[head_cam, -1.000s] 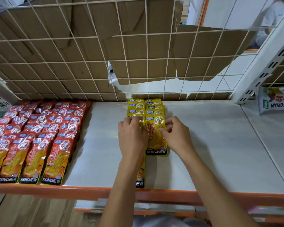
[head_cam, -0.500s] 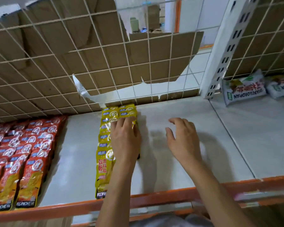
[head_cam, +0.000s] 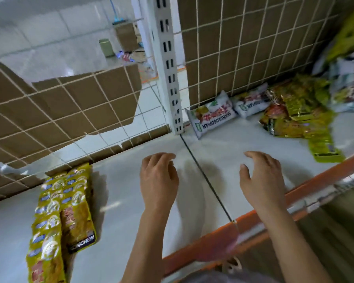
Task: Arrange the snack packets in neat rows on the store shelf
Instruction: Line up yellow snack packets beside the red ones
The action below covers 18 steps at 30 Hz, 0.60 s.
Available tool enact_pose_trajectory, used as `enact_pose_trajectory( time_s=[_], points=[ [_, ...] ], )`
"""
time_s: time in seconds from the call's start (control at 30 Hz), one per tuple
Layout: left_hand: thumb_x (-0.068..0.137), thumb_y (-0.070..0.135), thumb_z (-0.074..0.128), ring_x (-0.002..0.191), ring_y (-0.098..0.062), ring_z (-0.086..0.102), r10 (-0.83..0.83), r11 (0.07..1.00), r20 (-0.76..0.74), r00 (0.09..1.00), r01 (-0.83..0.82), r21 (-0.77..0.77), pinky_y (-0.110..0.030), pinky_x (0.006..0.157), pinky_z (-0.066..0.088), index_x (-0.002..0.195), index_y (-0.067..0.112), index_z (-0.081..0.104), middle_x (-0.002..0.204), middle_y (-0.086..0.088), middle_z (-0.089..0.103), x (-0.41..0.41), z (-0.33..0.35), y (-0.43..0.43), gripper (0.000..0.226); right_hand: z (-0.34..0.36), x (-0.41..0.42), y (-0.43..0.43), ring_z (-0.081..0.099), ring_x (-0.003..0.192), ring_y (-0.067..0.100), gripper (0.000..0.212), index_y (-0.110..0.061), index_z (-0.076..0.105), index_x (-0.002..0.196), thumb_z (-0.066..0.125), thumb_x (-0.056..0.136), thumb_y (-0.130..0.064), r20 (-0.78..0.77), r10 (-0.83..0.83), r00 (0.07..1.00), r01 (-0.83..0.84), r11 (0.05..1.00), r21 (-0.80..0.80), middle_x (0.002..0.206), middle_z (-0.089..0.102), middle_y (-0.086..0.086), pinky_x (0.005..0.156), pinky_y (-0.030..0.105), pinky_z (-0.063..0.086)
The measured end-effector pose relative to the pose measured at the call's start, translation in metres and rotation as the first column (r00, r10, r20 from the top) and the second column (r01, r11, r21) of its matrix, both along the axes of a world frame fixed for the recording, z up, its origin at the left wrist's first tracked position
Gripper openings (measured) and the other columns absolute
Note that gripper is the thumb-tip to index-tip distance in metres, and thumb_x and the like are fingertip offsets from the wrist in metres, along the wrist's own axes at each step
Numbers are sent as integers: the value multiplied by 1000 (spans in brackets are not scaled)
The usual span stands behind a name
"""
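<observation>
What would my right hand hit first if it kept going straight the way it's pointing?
Likely the white snack bag leaning against the wire back panel. Your right hand points across bare shelf toward it, nothing between. The second white bag beside it is close, so I can't be sure which.

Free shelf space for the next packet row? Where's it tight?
Bare shelf between the yellow rows and the panel seam; also right of the seam, in front of the white bags. Crowded: the loose heap at far right.
</observation>
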<state>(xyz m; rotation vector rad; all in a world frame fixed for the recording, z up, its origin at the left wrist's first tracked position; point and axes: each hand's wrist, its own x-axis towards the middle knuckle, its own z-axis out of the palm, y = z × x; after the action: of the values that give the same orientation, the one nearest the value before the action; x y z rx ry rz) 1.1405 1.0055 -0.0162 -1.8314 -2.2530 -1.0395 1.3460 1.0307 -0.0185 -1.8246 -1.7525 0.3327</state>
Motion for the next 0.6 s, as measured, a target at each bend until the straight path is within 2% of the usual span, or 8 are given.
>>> enact_pose_trajectory(
  time_s=[0.17, 0.33, 0.47, 0.53, 0.6],
  points=[
    [83, 10, 65, 104, -31, 55, -192, 975, -9, 981, 190, -119, -39, 86, 47, 110, 15, 68, 110, -5, 67, 66, 0, 42, 28, -9, 70, 33, 43, 119, 40, 40, -3, 55, 122, 62, 85, -14, 46, -198, 979, 199, 979, -35, 124, 54, 21, 96, 45, 35],
    [89, 18, 59, 116, -30, 50, -409, 895, -13, 913, 398, -201, -43, 93, 44, 123, 14, 60, 123, -6, 61, 136, 7, 86, 35, -16, 130, 70, 38, 121, 44, 49, 1, 48, 125, 63, 85, -23, 113, -327, 938, 338, 936, -102, 127, 47, 30, 101, 48, 30],
    [91, 19, 53, 122, -31, 45, -546, 808, -50, 837, 509, -297, -42, 96, 41, 128, 11, 53, 131, -9, 54, 189, 7, 126, 38, -17, 154, 93, 36, 124, 43, 68, 0, 32, 139, 58, 88, -36, 171, -291, 941, 322, 926, -198, 131, 42, 28, 102, 47, 29],
    [93, 19, 48, 126, -30, 42, -598, 764, -71, 798, 541, -352, -40, 98, 38, 132, 11, 49, 135, -9, 50, 213, 5, 147, 39, -16, 159, 100, 34, 128, 40, 72, -6, 23, 144, 57, 88, -35, 209, -234, 949, 287, 918, -274, 136, 40, 24, 105, 45, 27],
    [95, 18, 46, 130, -30, 37, -643, 716, -105, 758, 547, -434, -40, 103, 36, 138, 12, 42, 141, -9, 44, 232, 5, 165, 44, -15, 162, 103, 36, 128, 39, 69, -10, 26, 144, 58, 86, -29, 238, -218, 946, 280, 920, -272, 135, 43, 21, 104, 45, 29]
  ],
)
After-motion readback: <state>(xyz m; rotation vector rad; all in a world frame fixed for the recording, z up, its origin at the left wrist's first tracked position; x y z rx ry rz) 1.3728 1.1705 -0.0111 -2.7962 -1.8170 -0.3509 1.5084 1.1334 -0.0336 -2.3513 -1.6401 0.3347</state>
